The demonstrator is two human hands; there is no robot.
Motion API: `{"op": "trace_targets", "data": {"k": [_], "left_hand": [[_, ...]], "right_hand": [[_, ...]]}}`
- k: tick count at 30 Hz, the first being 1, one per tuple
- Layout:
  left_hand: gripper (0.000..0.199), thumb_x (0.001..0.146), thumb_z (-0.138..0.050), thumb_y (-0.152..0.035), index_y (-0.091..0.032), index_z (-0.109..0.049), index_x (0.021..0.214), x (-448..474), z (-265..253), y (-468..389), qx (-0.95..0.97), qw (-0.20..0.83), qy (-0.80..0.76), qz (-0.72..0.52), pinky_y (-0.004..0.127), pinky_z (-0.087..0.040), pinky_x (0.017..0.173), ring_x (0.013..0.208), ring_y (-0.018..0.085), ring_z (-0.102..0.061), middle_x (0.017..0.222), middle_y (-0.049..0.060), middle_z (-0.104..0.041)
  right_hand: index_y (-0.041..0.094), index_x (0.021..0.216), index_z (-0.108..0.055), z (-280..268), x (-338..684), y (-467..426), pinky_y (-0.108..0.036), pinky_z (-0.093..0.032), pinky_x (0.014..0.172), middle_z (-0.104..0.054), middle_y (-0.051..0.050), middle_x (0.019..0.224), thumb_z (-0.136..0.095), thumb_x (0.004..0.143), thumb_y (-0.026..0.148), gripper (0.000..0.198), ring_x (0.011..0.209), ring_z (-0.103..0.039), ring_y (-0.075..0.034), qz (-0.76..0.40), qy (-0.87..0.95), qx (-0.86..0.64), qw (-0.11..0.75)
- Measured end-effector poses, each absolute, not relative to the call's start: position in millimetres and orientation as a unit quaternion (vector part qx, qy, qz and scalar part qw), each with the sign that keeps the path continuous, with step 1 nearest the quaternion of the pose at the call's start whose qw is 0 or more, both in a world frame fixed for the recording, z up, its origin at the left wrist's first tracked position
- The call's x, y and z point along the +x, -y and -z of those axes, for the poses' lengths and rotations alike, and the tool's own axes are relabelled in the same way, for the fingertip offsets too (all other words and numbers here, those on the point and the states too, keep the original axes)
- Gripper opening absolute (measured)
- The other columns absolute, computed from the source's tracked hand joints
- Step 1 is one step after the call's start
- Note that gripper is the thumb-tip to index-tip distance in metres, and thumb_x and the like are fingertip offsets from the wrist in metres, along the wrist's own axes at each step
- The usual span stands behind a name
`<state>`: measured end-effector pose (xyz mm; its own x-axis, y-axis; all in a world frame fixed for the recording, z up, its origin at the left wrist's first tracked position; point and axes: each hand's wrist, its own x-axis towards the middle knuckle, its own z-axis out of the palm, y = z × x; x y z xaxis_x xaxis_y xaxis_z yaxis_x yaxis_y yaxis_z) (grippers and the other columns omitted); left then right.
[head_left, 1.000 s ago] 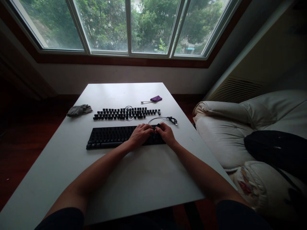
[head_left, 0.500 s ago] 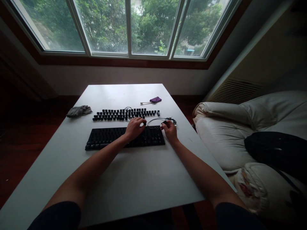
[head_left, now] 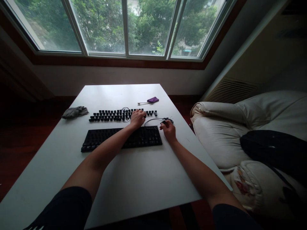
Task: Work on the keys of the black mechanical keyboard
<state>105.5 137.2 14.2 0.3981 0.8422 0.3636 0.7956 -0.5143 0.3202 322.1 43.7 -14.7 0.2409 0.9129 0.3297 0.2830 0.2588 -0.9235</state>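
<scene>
Fingers of the right hand pinch a small dark object, held just beside the keyboard's right end. Fingers of the left hand are curled and positioned at the loose keycaps; from where I stand, I cannot tell whether they grip one. The black keyboard lies flat on the white table, its long side facing the person. The left forearm crosses above it. Keycaps are arranged in rows on the window side of the keyboard. A black cable curves behind the keyboard's right end to a bundle near the right hand. Peripheral items: grey cloth, left of the keycaps; purple cloth, beyond them.
</scene>
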Motion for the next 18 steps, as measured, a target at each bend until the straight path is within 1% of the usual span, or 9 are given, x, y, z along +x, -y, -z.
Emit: {"op": "trace_targets", "data": {"k": [8, 18], "left_hand": [[0.022, 0.079, -0.062, -0.015, -0.024, -0.072, 0.097, 109, -6, -148, 0.82, 0.042, -0.524, -0.224, 0.048, -0.037, 0.093, 0.112, 0.033, -0.046, 0.111, 0.012, -0.062], [0.021, 0.08, -0.064, -0.019, -0.024, -0.071, 0.099, 105, -2, -149, 0.82, 0.057, -0.523, -0.227, 0.049, -0.036, 0.097, 0.114, 0.034, -0.045, 0.112, 0.012, -0.059]], "right_hand": [[0.023, 0.083, -0.057, 15, 320, -43, -0.034, -0.053, 0.071, -0.066, 0.0, 0.069, -0.061, 0.087, 0.047, 0.025, 0.064, -0.065, -0.018, -0.265, 0.568, -0.538, 0.564], [0.022, 0.082, -0.057, 16, 320, -44, -0.034, -0.052, 0.072, -0.066, 0.0, 0.069, -0.061, 0.087, 0.044, 0.022, 0.065, -0.064, -0.018, -0.278, 0.572, -0.533, 0.558]]}}
